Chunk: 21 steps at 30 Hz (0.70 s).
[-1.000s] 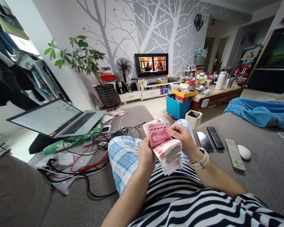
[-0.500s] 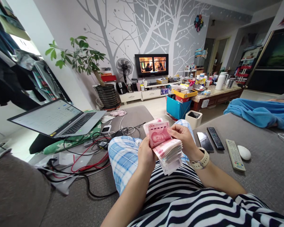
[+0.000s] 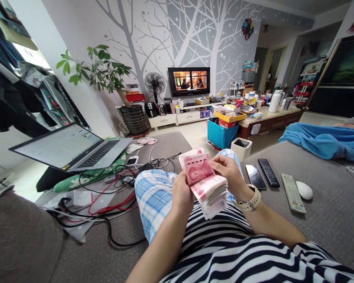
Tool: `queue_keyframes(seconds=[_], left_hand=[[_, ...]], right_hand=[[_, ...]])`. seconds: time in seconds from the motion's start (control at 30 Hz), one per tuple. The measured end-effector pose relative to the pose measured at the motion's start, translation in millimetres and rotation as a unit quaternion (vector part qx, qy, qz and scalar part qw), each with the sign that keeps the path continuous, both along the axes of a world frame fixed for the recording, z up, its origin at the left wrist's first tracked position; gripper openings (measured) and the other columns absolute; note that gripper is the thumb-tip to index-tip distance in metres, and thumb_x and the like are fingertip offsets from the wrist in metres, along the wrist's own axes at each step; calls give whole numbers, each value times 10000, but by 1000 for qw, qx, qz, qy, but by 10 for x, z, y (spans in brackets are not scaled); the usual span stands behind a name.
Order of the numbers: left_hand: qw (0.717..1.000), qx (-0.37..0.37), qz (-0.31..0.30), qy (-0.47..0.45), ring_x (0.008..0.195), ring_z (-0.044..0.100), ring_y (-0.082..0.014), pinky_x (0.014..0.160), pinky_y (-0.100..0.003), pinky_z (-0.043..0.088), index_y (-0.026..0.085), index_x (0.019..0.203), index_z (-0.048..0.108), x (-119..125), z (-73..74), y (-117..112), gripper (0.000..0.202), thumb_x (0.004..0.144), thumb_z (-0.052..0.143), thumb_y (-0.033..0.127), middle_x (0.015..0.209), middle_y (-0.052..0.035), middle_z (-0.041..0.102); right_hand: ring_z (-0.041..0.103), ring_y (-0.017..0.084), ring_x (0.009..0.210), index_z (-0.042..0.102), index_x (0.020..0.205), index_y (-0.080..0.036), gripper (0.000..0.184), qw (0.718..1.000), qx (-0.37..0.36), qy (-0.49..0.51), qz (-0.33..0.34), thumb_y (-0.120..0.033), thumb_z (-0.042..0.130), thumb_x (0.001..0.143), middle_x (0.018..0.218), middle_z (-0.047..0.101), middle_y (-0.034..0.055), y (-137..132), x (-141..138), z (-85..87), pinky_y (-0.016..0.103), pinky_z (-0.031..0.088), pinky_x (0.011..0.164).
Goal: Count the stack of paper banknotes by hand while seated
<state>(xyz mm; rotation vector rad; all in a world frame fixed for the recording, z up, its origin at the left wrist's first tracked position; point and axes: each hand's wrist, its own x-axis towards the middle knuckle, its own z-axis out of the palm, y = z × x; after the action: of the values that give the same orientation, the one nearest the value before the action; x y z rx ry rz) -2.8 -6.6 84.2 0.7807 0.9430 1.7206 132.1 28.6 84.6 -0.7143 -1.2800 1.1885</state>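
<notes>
Above my lap, my left hand [image 3: 183, 192] is closed around a thick stack of red banknotes [image 3: 211, 189], which is bent so that its loose ends fan toward me. One banknote [image 3: 198, 169] stands raised from the stack, its portrait and the figure 100 facing me. My right hand [image 3: 228, 171], with a cream watch on the wrist, pinches that note's upper right edge between thumb and fingers. More notes show behind the raised one. The left fingertips are hidden behind the stack.
On the sofa to my right lie a phone [image 3: 255, 176], a black remote [image 3: 268, 172], a pale remote [image 3: 293, 193] and a white mouse [image 3: 304, 190]. Left of me are an open laptop [image 3: 97, 155] and tangled cables [image 3: 118, 200]. A white bin [image 3: 242, 149] stands ahead.
The raised note has tilted slightly away from me and its top edge sits a little lower. Both hands stay nearly in place.
</notes>
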Motion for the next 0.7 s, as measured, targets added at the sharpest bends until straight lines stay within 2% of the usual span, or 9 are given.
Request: queue_keyframes(seconds=[0.17,0.27,0.37,0.47,0.6,0.7], left_hand=[[999,-11,-20,-35,582,538,-158,594,-280,454,149,623,661,11,-11,44,96,666,636,231,625,-24,627],[997,-13,-29,-74,638,600,-189,638,-306,480,144,669,670,21,-25,62,129,654,679,272,684,-43,668],[995,-17,-32,-88,647,625,-189,663,-315,489,146,715,672,23,-52,68,179,653,714,308,701,-39,680],[995,-15,-56,-79,640,635,-191,661,-320,490,148,769,686,14,-84,73,215,652,738,320,706,-39,686],[994,-13,-71,-79,599,625,-184,615,-307,483,150,801,704,0,-125,92,223,649,749,307,684,-34,686],[994,-17,-73,-81,571,613,-179,592,-298,477,150,811,710,-6,-145,103,219,656,745,299,637,-26,669]], right_hand=[[332,97,462,555,632,-204,349,1000,3,-2,-3,-502,659,781,527,459,-37,6,7,-10,269,234,453],[409,107,499,564,658,-198,327,1000,14,-4,-7,-483,657,788,537,503,-28,7,7,-2,260,306,489],[473,116,569,589,722,-191,268,1000,15,4,-24,-420,731,721,604,559,-21,11,0,11,253,369,544],[512,129,633,587,765,-193,289,999,-2,25,-28,-392,770,662,686,594,-13,11,-12,24,256,406,585],[512,134,646,580,769,-197,300,999,-10,32,-19,-395,772,651,709,585,-15,14,-19,26,261,407,592],[460,125,589,560,683,-197,281,1000,-7,6,-7,-410,744,687,645,528,-27,22,-9,10,263,365,549]])
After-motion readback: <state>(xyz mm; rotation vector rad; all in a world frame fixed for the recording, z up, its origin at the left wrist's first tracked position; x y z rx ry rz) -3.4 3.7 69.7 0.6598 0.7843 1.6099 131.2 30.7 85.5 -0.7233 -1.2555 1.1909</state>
